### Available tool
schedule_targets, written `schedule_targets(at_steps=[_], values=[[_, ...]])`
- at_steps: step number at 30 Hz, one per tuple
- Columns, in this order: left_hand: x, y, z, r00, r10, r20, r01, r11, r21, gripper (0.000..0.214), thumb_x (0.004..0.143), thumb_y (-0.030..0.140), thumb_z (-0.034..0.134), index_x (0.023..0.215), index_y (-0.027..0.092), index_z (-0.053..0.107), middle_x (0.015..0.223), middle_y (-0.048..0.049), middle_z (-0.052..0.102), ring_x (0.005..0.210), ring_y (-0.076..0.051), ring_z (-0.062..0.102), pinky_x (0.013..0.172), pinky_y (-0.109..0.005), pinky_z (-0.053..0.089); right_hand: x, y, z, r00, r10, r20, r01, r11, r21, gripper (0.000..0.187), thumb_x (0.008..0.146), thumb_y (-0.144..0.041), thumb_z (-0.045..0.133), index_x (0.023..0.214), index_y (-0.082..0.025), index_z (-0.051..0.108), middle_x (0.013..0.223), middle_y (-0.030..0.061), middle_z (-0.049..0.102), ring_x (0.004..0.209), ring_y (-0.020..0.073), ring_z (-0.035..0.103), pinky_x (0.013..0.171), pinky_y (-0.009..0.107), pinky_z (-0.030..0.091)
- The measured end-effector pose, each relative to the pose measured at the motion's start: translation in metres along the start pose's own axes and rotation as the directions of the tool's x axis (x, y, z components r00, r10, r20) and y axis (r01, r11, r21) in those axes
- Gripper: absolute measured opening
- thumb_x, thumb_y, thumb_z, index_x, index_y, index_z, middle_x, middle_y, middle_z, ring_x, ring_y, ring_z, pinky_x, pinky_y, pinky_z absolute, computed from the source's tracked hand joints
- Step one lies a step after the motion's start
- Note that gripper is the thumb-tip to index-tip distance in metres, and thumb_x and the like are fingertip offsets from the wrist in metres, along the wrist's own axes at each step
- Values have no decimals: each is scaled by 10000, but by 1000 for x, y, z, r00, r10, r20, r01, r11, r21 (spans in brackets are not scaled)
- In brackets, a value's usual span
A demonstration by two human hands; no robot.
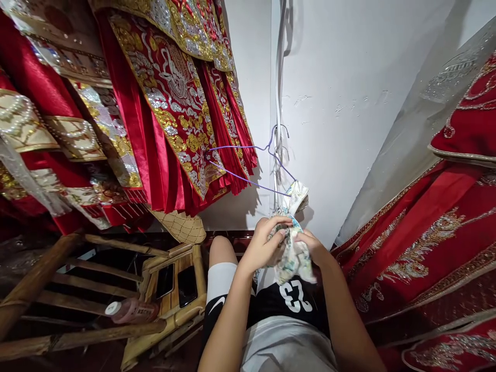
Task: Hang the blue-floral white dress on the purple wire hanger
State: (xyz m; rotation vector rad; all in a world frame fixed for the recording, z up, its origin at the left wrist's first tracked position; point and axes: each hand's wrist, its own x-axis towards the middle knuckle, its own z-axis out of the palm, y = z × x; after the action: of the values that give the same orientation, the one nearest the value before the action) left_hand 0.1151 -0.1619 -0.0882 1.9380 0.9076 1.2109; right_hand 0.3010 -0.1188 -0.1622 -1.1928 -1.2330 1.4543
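Observation:
A small white garment with a blue and yellow floral print (296,258) is bunched up in front of my lap. My left hand (267,240) grips it from the left, thumb and fingers closed on the cloth. On the other side my right hand (312,247) pinches its edge. A thin purple wire hanger (248,181) is tilted against the wall, and its right end goes into the upper part of the garment (297,196). The hanger's left end lies against a red embroidered robe. Folds and fingers hide part of the cloth.
Red and gold embroidered robes (174,103) hang at the left, more red beaded gowns (418,248) at the right. A bamboo chair (170,320) to my left bears two phones (187,285) and a bottle (132,311). White straps (277,77) run down the wall (349,62).

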Motion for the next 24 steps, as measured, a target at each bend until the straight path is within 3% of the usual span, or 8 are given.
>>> schedule_targets(at_steps=[2, 4, 7, 9, 13, 18, 21, 24], values=[[12, -8, 3, 990, 77, 115, -95, 982, 165, 538, 883, 96, 456, 1392, 245, 546, 1434, -75, 598, 1360, -262, 513, 1169, -429, 381, -14, -6, -11, 991, 124, -53, -128, 988, -82, 236, 670, -368, 702, 856, -227, 665, 887, 21, 675, 899, 247, 628, 728, 316, 487], [25, -24, 11, 951, 133, 280, -214, 934, 285, 656, 802, 26, 437, 1418, 234, 526, 1480, -72, 562, 1435, -254, 431, 1206, -436, 340, -29, -11, -20, 986, 169, 12, -167, 979, -117, 276, 632, -376, 754, 836, -218, 654, 850, 21, 666, 871, 245, 616, 730, 319, 483], [39, -52, 25, 861, 166, 480, -366, 859, 359, 574, 769, 2, 447, 1273, 203, 634, 1345, -91, 649, 1400, -251, 467, 1192, -425, 362, -46, -16, -28, 982, 105, 157, -75, 979, -189, 375, 567, -425, 829, 789, -201, 624, 771, 5, 622, 792, 217, 577, 714, 313, 467], [45, -65, 30, 834, 163, 527, -402, 835, 377, 533, 771, 3, 451, 1220, 200, 658, 1264, -91, 682, 1298, -242, 551, 1144, -404, 413, -51, -18, -31, 961, 70, 267, -1, 969, -249, 428, 575, -484, 848, 797, -196, 622, 771, 2, 611, 774, 201, 555, 713, 308, 458], [46, -71, 28, 841, 88, 535, -372, 811, 452, 406, 803, 60, 486, 1145, 172, 674, 1143, -96, 714, 1106, -234, 641, 996, -347, 506, -52, -21, -35, 832, 29, 555, 117, 967, -227, 532, 584, -604, 852, 819, -184, 624, 749, -6, 583, 699, 156, 518, 652, 274, 434], [31, -82, 4, 771, -112, 627, -401, 681, 613, 183, 867, 291, 620, 971, 175, 717, 971, -107, 756, 958, -272, 692, 855, -348, 533, -45, -50, -32, 675, 72, 734, 244, 917, -314, 493, 702, -612, 786, 799, -155, 628, 735, 5, 595, 690, 147, 523, 630, 252, 435], [18, -96, -36, 797, -221, 561, -342, 601, 723, 277, 863, 463, 668, 876, 197, 743, 892, -106, 767, 885, -272, 715, 899, -367, 517, -31, -74, -35, 702, 152, 695, 306, 817, -488, 397, 817, -529, 691, 880, -138, 678, 845, 42, 679, 758, 185, 582, 663, 265, 460], [7, -100, -87, 829, -380, 411, -194, 492, 848, 308, 791, 527, 734, 801, 219, 747, 841, -88, 772, 879, -277, 727, 945, -377, 495, -3, -92, -39, 821, 44, 569, 386, 693, -610, 271, 824, -392, 627, 879, -142, 713, 873, 65, 721, 801, 229, 627, 706, 296, 479]])
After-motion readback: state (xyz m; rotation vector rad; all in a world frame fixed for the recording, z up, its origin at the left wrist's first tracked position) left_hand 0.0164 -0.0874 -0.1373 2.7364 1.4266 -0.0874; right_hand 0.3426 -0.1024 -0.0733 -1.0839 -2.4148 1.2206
